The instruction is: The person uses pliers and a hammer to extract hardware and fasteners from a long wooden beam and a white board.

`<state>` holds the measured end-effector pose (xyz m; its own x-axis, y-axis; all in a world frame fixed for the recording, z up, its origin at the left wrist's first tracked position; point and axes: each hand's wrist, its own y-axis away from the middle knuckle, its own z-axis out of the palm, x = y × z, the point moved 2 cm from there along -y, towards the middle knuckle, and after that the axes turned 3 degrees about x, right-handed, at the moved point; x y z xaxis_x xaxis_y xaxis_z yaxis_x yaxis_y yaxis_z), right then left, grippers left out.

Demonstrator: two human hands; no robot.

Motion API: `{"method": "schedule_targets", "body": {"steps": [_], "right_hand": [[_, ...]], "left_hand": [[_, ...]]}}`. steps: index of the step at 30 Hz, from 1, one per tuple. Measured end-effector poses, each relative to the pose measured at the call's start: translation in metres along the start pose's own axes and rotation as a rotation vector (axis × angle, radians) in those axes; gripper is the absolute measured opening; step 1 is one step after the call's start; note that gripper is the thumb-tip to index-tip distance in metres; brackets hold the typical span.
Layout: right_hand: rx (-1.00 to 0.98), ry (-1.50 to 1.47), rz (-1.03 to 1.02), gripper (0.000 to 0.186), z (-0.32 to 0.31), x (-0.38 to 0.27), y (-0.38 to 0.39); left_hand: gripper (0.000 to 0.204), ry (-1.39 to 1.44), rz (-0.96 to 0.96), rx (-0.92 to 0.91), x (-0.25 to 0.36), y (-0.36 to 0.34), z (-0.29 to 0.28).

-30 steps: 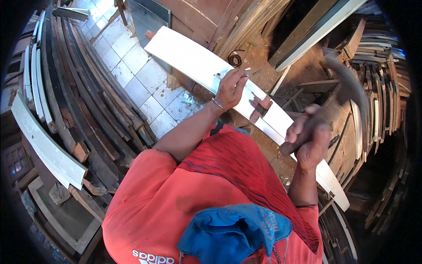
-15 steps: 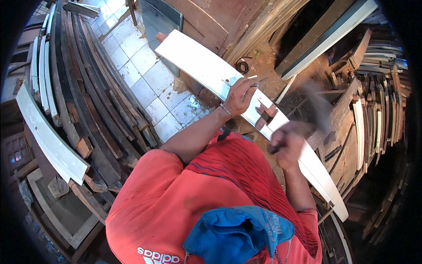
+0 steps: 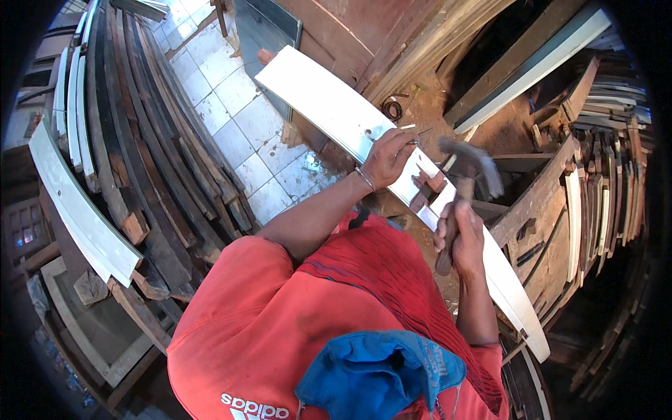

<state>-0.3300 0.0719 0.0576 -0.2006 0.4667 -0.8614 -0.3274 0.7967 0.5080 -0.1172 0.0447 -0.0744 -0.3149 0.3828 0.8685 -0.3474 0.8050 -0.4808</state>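
Observation:
A long white board point(image 3: 329, 91) runs diagonally in front of me. My left hand point(image 3: 389, 157) rests at its near edge with fingers closed; thin slivers show beside the fingertips, but what they pinch is too small to name. In my right hand point(image 3: 465, 241) is a hammer point(image 3: 463, 199), gripped by its wooden handle. The dark hammer head is raised over the board's far edge, slightly blurred. Between my hands, a reddish-brown bare-wood patch point(image 3: 428, 186) with pieces of wood marks the board, which the hammer does not touch.
Long dark planks point(image 3: 150, 140) are stacked at the left, with white boards beside them. White floor tiles point(image 3: 241, 122) lie beyond. A dark coil point(image 3: 392, 108) is on the dirty floor. More timber point(image 3: 605, 189) crowds the right, near a brown wooden panel point(image 3: 542, 224).
The hammer, a blur before, now shows clearly with its head above the board's far edge. My right hand has turned and shifted slightly. My left hand stays at nearly the same place.

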Motion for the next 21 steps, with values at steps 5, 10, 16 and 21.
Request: {"method": "schedule_targets", "body": {"steps": [5, 10, 16, 21], "right_hand": [[-0.033, 0.161, -0.257, 0.050, 0.001, 0.014, -0.016], [0.146, -0.056, -0.024, 0.045, -0.035, 0.041, -0.014], [0.354, -0.321, 0.002, 0.041, -0.086, 0.058, 0.002], [0.349, -0.477, 0.148, 0.040, -0.117, 0.066, -0.012]], "left_hand": [[0.019, -0.028, 0.052, -0.011, 0.001, -0.001, -0.001], [0.025, 0.008, 0.012, -0.102, 0.006, -0.006, -0.004], [0.016, -0.192, 0.167, 0.046, -0.015, 0.000, 0.032], [0.023, -0.472, 0.215, -0.310, -0.015, 0.027, 0.065]]}}
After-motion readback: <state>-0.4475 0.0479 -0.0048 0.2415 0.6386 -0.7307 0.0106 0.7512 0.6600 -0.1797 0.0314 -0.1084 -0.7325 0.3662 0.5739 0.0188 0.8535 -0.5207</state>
